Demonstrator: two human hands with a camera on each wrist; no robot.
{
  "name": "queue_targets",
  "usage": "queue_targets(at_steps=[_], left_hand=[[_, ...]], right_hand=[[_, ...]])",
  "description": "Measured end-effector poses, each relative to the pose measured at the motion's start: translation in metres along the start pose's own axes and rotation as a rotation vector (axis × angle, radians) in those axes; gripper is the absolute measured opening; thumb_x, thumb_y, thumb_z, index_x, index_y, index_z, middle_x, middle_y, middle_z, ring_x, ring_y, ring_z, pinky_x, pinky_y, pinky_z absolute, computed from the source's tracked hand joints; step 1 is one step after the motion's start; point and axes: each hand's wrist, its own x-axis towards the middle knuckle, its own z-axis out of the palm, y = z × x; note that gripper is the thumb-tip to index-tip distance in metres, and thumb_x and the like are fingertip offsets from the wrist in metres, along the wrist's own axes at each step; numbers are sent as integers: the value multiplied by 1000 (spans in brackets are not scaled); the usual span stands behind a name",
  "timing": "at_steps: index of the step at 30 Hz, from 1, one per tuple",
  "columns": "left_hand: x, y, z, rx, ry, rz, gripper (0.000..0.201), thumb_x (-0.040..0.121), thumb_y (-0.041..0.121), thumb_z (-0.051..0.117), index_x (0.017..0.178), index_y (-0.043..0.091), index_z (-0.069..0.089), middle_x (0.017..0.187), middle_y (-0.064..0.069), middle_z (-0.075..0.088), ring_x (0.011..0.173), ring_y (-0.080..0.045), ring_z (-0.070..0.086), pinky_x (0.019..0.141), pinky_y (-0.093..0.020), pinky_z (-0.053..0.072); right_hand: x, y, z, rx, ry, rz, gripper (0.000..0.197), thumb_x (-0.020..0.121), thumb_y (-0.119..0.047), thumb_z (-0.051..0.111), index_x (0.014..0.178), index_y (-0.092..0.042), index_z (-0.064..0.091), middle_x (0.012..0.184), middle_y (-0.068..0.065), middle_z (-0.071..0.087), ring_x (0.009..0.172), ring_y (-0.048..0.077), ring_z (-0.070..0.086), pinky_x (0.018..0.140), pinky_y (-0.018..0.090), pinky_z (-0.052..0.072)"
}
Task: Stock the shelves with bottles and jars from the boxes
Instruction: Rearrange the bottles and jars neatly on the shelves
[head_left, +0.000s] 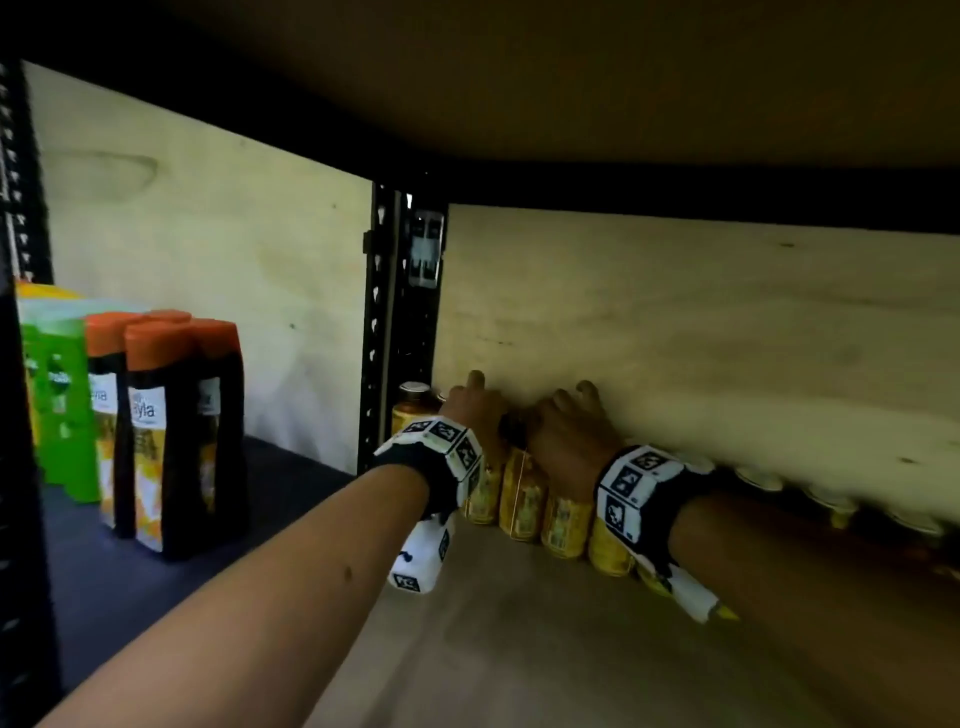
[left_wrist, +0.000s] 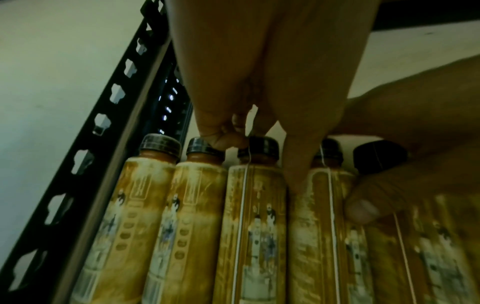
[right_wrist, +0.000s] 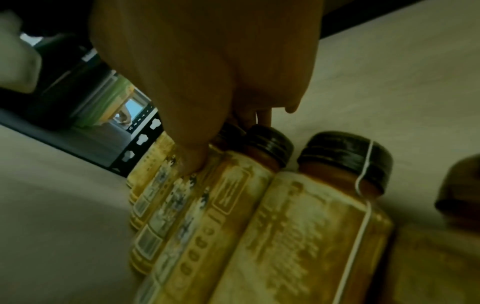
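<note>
A row of yellow-labelled bottles (head_left: 522, 493) with dark caps stands along the back wall of the shelf. My left hand (head_left: 472, 410) reaches over the row's left end. In the left wrist view the left hand (left_wrist: 262, 160) curls its fingers (left_wrist: 226, 139) over the caps while its thumb (left_wrist: 298, 174) presses between two bottles, pinching one bottle (left_wrist: 254, 216). Just to the right, my right hand (head_left: 571, 426) covers the neighbouring tops. In the right wrist view the right hand (right_wrist: 226, 142) has its thumb (right_wrist: 192, 162) on a label and its fingers behind the cap of a bottle (right_wrist: 233, 205).
A black slotted post (head_left: 382, 322) divides the bays. In the left bay stand dark bottles with orange caps (head_left: 156, 431) and a green pack (head_left: 57, 405). The row of bottles continues to the right (head_left: 758, 480). The upper shelf (head_left: 571, 78) hangs low; the shelf board (head_left: 519, 649) lies in front.
</note>
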Motion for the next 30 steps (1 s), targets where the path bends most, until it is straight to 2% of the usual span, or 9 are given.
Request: queue_targets(at_steps=[4, 7, 10, 17, 21, 24, 26, 28, 30], left_hand=[[-18, -7, 4, -19, 56, -24, 57, 81, 32, 70, 126, 6, 48, 126, -16, 41, 119, -39, 45, 94, -42, 45], [-47, -21, 7, -111, 70, -56, 60, 81, 30, 68, 131, 9, 42, 127, -13, 51, 120, -35, 51, 90, -37, 46], [-82, -41, -7, -192, 122, -174, 55, 82, 34, 67, 129, 14, 46, 122, -12, 59, 112, -35, 58, 83, -35, 47], [-123, -77, -45, -178, 88, -293, 60, 69, 26, 81, 124, 20, 58, 117, -10, 66, 108, -28, 62, 79, -27, 47], [-127, -75, -46, -181, 88, -294, 62, 72, 24, 80, 128, 19, 55, 121, -10, 63, 112, -26, 59, 78, -23, 42], [-125, -69, -44, -197, 81, -290, 53, 78, 20, 74, 127, 20, 54, 120, -6, 60, 110, -25, 59, 76, -23, 41], [-123, -68, -43, -208, 82, -292, 52, 78, 19, 74, 125, 19, 53, 119, -6, 59, 107, -25, 60, 75, -23, 43], [-122, -69, -42, -224, 79, -288, 54, 76, 17, 76, 125, 20, 53, 117, -7, 59, 106, -25, 60, 75, -24, 44], [-121, -71, -41, -228, 83, -289, 53, 76, 19, 76, 124, 20, 54, 114, -7, 60, 103, -25, 60, 74, -24, 44]], right_hand=[[-15, -8, -4, 40, 87, -61, 56, 85, -38, 66, 128, -12, 40, 119, 8, 56, 114, 31, 49, 104, 47, 26], [-30, -25, -11, 278, 61, -117, 67, 85, -30, 68, 134, -12, 28, 113, 10, 59, 94, 32, 61, 72, 36, 44], [-33, -45, -22, 553, 65, -40, 76, 82, -25, 70, 139, -14, 22, 111, 13, 61, 88, 32, 62, 54, 32, 41], [-20, -98, -39, 1099, -5, 79, 92, 76, -26, 80, 147, -23, 21, 134, 5, 53, 113, 26, 58, 90, 38, 53], [-23, -99, -39, 1148, 23, 18, 86, 79, -27, 79, 144, -23, 23, 137, 4, 51, 117, 26, 56, 85, 33, 49], [-25, -87, -36, 1263, 8, -7, 80, 76, -60, 70, 138, -28, 32, 133, -6, 54, 114, 17, 59, 91, 35, 52], [-16, -76, -35, 1394, 110, 91, 73, 75, -75, 57, 129, -28, 41, 120, -6, 61, 97, 11, 64, 79, 32, 56], [5, -61, -32, 1431, 257, 276, 59, 84, -68, 54, 120, -22, 47, 111, -2, 63, 87, 10, 63, 68, 26, 51], [35, -49, -26, 1374, 248, 398, 51, 87, -55, 61, 120, -18, 47, 115, 3, 61, 91, 17, 61, 71, 27, 47]])
